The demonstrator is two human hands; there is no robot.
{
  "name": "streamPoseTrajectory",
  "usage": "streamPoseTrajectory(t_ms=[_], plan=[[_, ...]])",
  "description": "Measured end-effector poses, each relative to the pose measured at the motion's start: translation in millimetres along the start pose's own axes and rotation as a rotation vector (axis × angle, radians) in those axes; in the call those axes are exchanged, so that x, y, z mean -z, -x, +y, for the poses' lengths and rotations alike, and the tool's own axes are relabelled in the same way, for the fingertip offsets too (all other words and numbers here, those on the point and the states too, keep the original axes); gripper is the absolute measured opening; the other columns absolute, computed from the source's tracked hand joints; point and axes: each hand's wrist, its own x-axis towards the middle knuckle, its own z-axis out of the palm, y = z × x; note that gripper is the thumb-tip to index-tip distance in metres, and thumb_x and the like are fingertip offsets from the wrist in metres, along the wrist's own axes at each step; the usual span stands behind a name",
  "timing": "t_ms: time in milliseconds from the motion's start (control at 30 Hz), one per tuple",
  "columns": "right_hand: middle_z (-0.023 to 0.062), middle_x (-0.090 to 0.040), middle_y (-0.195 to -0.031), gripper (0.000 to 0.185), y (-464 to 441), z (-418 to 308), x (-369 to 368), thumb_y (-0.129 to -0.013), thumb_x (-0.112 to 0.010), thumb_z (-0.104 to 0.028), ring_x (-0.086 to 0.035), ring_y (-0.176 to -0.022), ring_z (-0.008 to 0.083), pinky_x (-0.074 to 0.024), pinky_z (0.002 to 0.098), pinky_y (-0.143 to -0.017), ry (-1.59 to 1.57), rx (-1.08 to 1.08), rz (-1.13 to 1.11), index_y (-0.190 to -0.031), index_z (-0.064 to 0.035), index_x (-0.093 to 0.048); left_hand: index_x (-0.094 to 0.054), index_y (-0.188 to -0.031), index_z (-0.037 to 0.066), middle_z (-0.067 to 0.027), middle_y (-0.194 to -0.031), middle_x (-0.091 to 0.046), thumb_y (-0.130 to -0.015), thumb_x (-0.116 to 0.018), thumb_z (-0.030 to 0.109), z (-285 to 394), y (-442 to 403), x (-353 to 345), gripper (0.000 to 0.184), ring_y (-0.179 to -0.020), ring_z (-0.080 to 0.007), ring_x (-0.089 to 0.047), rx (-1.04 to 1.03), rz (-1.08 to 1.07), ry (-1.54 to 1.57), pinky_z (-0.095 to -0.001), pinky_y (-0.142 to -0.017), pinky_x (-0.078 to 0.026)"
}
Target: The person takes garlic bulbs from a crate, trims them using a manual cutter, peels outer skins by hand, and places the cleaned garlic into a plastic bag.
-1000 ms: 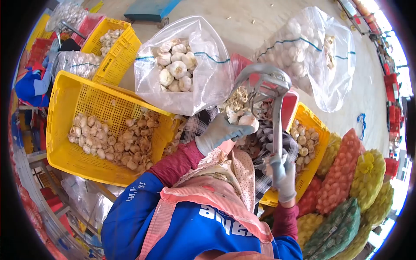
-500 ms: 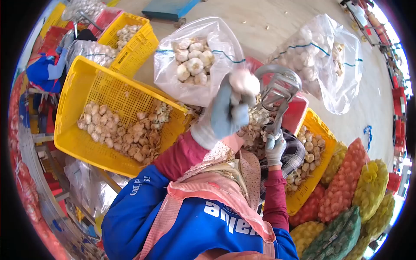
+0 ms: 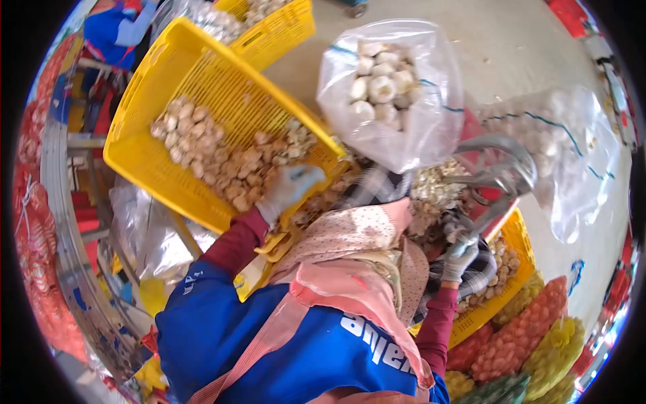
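The grey-gloved right hand [image 3: 460,258], right of centre, is closed round the handle of a grey metal tool with a curved frame [image 3: 519,160]. The grey-gloved left hand [image 3: 291,193], near centre, reaches among whitish-brown garlic bulbs [image 3: 195,138]; whether it grips one, I cannot tell. They lie in a yellow perforated plastic crate [image 3: 124,145], upper left. A clear plastic bag [image 3: 387,148] of white bulbs stands upper centre.

Across the chest of the blue long-bodied cloth top [image 3: 232,330], large white printed lettering [image 3: 377,342] is seen upside down; "alue" can be made out, while its far end is partly covered by the pink fabric apron [image 3: 346,286]. Smaller white lettering [image 3: 193,277] is printed near the shoulder, but it cannot be read.
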Motion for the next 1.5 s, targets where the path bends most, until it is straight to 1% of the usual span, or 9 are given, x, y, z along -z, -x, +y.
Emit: streamPoseTrajectory(t_ms=[200, 300, 400, 433, 667, 800, 1033, 1233, 1500], plan=[[0.0007, -0.058, -0.093, 0.037, 4.7, 9.2, 3.1, -0.099, -0.05, -0.027, -0.054, -0.078, 0.0105, -0.0466, 0.0268, -0.07, -0.022, -0.053, 0.067, -0.116, 0.0043, -0.059, -0.075, -0.112, 0.016, -0.0097, -0.082, -0.072, -0.096, -0.056, 0.02, -37.0, -46.7, 99.6, 0.025, -0.065, -0.0209, -0.064, 0.397, 0.279, -0.692, -0.0354, -0.061, -0.052], [0.0018, -0.057, -0.092, 0.036, 4.2, -7.9, -1.6, -0.098, -0.049, -0.023, -0.055, -0.079, 0.0107, -0.0476, 0.026, -0.07, -0.199, -0.234, 0.107, -0.118, 0.0047, -0.059, -0.069, -0.122, 0.017, -0.0118, -0.08, -0.07, -0.095, -0.054, 0.026, -90.2, -97.7, 118.3, 0.032, -0.06, -0.0237, -0.061, 0.035, 0.294, -1.027, -0.0401, -0.059, -0.05], [0.0029, -0.058, -0.09, 0.041, 9.1, 0.0, 3.4, -0.096, -0.051, -0.026, -0.057, -0.075, 0.0119, -0.0482, 0.026, -0.068, 0.003, -0.156, 0.131, -0.118, 0.0066, -0.059, -0.046, -0.147, 0.028, -0.0096, -0.146, -0.051, -0.098, -0.051, 0.03, -62.1, -129.2, 105.4, 0.049, -0.137, -0.029, -0.044, 0.29, -0.054, -1.486, -0.0496, -0.116, -0.029], [0.0029, -0.058, -0.09, 0.043, 10.3, -4.6, 3.4, -0.095, -0.051, -0.028, -0.058, -0.074, 0.0122, -0.0483, 0.0258, -0.068, 0.017, -0.134, 0.133, -0.119, 0.0071, -0.059, -0.035, -0.152, 0.034, -0.0032, -0.163, -0.024, -0.099, -0.051, 0.032, -54.6, -147.5, 101.9, 0.056, -0.152, -0.0317, -0.009, 0.54, -0.297, -1.433, -0.0526, -0.123, 0.0], [0.0114, -0.067, -0.084, 0.048, 12.1, -24.2, 6.5, -0.096, -0.047, -0.038, -0.06, -0.075, 0.0209, -0.0464, 0.0354, -0.069, 0.194, -0.239, 0.145, -0.095, 0.0062, -0.066, -0.04, -0.151, 0.025, -0.0116, -0.164, -0.017, -0.102, -0.048, 0.033, -178.2, -152.1, 96.6, 0.051, -0.151, -0.0334, -0.009, 0.504, -0.363, -1.793, -0.0501, -0.12, -0.023], [0.0122, -0.067, -0.083, 0.043, 15.5, -10.6, 15.3, -0.094, -0.05, -0.033, -0.058, -0.071, 0.0205, -0.0462, 0.0359, -0.067, 0.202, -0.398, 0.188, -0.089, 0.0068, -0.065, -0.041, -0.146, 0.01, -0.0079, -0.123, -0.062, -0.097, -0.062, 0.038, -101.3, -90.0, 107.6, 0.061, -0.097, -0.0284, -0.067, 0.07, 0.024, -0.499, -0.0378, -0.085, -0.057], [-0.0034, -0.054, -0.082, 0.024, 6.8, -28.7, -1.8, -0.102, -0.048, -0.024, -0.044, -0.074, 0.0046, -0.0347, 0.022, -0.06, -0.159, -0.273, 0.112, -0.096, -0.0037, -0.059, -0.052, -0.135, 0.016, -0.009, -0.127, -0.058, -0.097, -0.059, 0.027, -6.2, 15.3, 3.0, 0.04, -0.107, -0.0237, -0.061, 0.058, -0.497, 1.071, -0.0357, -0.083, -0.05], [0.0033, -0.064, -0.087, 0.026, 19.4, -97.6, 35.9, -0.101, -0.054, -0.024, -0.055, -0.068, 0.007, -0.0456, 0.0217, -0.061, -0.434, -0.45, -0.106, -0.102, 0.0011, -0.059, -0.01, -0.157, 0.002, -0.0143, -0.145, -0.045, -0.087, -0.074, 0.035, 73.5, 11.8, -114.8, 0.1, -0.124, -0.0239, -0.052, -0.139, -0.636, 0.646, -0.038, -0.106, -0.041], [0.0023, -0.06, -0.085, 0.033, 25.8, -162.1, 68.9, -0.101, -0.051, -0.027, -0.056, -0.071, 0.0067, -0.0495, 0.021, -0.063, -0.427, -0.51, -0.147, -0.11, 0.0042, -0.058, -0.02, -0.155, 0.001, -0.0055, -0.129, -0.058, -0.083, -0.08, 0.022, 92.3, -24.7, -185.5, 0.095, -0.113, -0.0133, -0.057, 0.02, -0.798, 0.672, -0.0281, -0.096, -0.048]])
